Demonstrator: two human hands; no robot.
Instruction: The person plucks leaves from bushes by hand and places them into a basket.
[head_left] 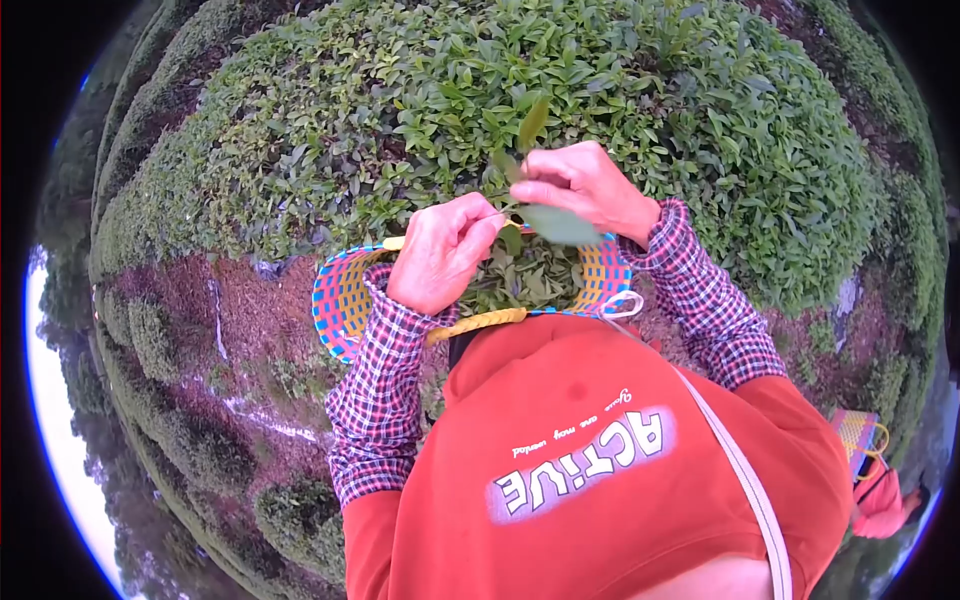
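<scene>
My left hand [445, 250] is over the near-left side of a woven basket, thumb and fingers pinched together on a thin stem. Right beside it, my right hand [585, 190] is closed in a pinch around a leafy sprig [533, 125]. Some of its leaves are smeared by motion, and a larger green leaf [560, 225] hangs below the fingers. Both hands are above the basket [345, 290], patterned in blue, yellow and red, with a yellow braided rim. Picked green leaves [525, 278] lie inside it. The fingertips partly hide what they hold.
A broad, dense leafy bush [400, 110] spreads in front of the basket. Reddish-brown ground [265, 330] and more bush rows [210, 440] lie to the left. A white strap [740, 480] crosses my red top. Another person in red [885, 500] with a woven basket [857, 435] is at lower right.
</scene>
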